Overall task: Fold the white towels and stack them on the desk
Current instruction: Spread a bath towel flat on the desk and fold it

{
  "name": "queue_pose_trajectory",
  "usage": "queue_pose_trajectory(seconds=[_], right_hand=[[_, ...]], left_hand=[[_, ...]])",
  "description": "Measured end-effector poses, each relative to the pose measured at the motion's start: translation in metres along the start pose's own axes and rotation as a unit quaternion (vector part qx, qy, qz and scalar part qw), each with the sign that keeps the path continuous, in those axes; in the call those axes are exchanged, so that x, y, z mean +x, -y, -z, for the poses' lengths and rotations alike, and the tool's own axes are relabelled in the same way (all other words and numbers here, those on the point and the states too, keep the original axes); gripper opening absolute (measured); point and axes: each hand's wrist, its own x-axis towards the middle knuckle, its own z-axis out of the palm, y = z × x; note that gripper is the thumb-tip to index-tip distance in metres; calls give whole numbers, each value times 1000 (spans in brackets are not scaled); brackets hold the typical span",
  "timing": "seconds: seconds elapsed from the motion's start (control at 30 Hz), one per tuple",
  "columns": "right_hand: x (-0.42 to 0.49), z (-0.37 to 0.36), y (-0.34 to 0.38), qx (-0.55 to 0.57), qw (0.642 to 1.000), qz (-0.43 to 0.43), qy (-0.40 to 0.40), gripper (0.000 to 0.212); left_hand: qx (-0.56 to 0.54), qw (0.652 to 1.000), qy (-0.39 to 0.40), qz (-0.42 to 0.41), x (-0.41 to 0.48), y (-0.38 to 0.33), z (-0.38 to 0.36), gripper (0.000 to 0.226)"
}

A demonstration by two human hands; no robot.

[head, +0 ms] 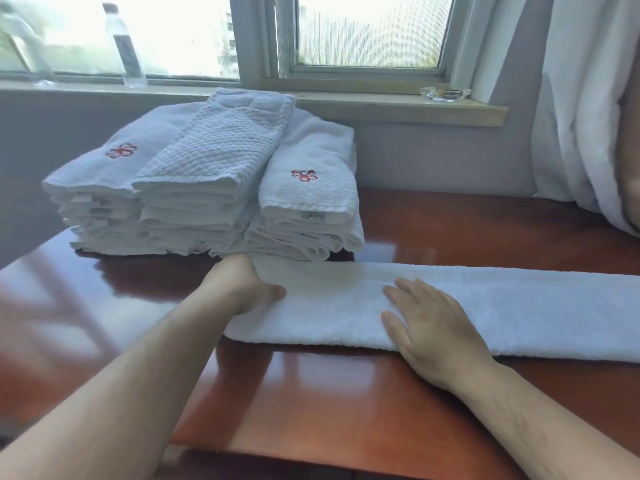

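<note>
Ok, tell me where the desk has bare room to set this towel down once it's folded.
Bare wood lies right of the towel stacks, between them and the curtain, behind the long towel. More lies along the near edge of the desk and left of the left hand. The back left is crowded.

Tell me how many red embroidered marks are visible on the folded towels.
2. One mark is on the top towel at the left of the pile, the other mark on the top towel at the right. Lower towels may hide more.

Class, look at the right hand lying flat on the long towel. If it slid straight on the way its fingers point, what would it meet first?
The right hand points up and left across the long towel. Past the towel's far edge, it would probably first meet the stack of folded towels, though depth is uncertain.
</note>
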Motion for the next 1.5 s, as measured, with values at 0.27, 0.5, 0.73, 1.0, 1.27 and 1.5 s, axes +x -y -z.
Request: queue_pose_trajectory(seconds=[0.27, 0.5, 0.73, 1.0, 1.27, 1.5], right_hand=[[-2, -2, 0, 11, 1000, 10, 4, 58], [-10, -2, 8, 18, 999, 27, 3, 57], [-21, -7, 53, 76, 996, 51, -1, 53], [-8, 35, 77, 590, 802, -84, 28, 43], [-20, 62, -9, 748, 633, -198, 11, 58], [-65, 83, -116, 821, 531, -211, 4, 77]], left_hand=[[-369, 924, 32, 96, -21, 22, 1, 31], [-489, 855, 117, 126, -42, 33, 11, 25], [-487, 871, 25, 63, -54, 34, 49, 25], [-352, 931, 90, 30, -73, -41, 38, 32], [-330, 929, 134, -96, -73, -181, -18, 30], [-350, 875, 255, -215, -89, -265, -77, 39]])
